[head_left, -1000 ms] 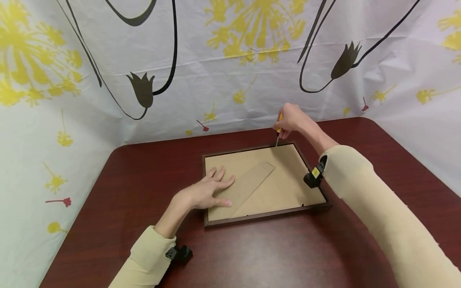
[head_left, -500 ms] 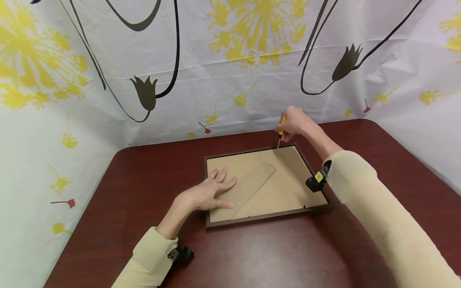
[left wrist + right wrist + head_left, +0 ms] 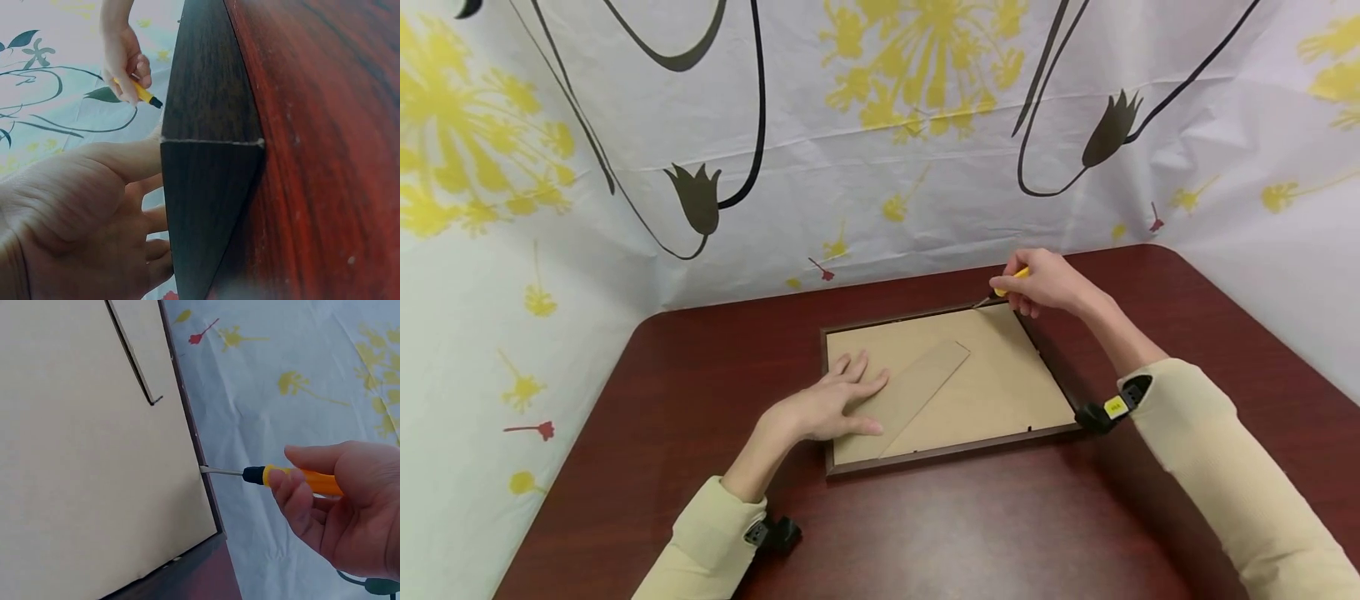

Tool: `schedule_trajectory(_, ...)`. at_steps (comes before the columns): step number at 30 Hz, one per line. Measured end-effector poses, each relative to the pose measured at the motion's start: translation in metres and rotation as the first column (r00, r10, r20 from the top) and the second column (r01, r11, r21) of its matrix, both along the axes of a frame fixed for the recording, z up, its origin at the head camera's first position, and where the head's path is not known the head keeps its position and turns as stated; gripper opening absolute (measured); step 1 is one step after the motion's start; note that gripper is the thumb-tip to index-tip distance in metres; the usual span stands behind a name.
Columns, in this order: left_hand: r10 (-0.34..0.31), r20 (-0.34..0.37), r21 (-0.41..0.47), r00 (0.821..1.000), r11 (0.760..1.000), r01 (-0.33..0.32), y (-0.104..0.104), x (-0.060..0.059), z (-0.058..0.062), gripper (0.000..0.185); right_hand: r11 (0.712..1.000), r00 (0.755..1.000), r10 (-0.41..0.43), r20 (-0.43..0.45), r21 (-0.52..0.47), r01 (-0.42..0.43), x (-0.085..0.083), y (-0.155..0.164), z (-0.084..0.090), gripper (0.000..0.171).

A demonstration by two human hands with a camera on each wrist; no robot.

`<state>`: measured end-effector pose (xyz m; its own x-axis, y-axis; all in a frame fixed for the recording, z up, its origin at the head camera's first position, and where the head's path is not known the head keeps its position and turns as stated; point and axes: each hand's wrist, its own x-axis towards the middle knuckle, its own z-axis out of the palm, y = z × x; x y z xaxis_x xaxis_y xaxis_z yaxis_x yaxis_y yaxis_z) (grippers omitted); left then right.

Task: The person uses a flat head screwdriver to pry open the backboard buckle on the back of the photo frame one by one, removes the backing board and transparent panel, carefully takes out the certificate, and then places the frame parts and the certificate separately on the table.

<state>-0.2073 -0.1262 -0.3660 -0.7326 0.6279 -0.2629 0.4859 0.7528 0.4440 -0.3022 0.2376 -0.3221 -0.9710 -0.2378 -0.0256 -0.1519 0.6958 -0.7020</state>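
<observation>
Picture frame (image 3: pixel 951 392) lay face-down at centre, left hand (image 3: pixel 827 408) flat and relaxed on its backing, right hand (image 3: pixel 1045 282) gripping a screwdriver (image 3: pixel 1003 293) at its upper-right edge.

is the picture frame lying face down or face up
Face down: the picture frame shows its tan backing board and folded stand upward.

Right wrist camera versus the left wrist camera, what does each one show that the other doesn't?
Only the right wrist view shows the thin metal shaft of the yellow-handled screwdriver meeting the dark wooden picture frame at its edge, beside the tan cardboard backing. Only the left wrist view shows the left hand flat against the frame's mitred corner and the dark red table. Both show the right hand gripping the screwdriver, and the flowered white sheet.
</observation>
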Motion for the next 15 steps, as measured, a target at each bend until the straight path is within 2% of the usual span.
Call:
schedule_trajectory(7, 0.005, -0.01, 0.014, 1.0, 1.0, -0.005, -0.001, 0.0, -0.005, 0.075, 1.0, 1.0, -0.013, -0.027, -0.001, 0.013, 0.013, 0.004, -0.005, 0.029)
schedule_trajectory(15, 0.022, -0.022, 0.018, 1.0, 1.0, -0.022, -0.002, 0.0, -0.006, 0.076, 0.992, 0.997, -0.062, -0.047, -0.111, 0.056, 0.025, 0.011, 0.003, 0.029)
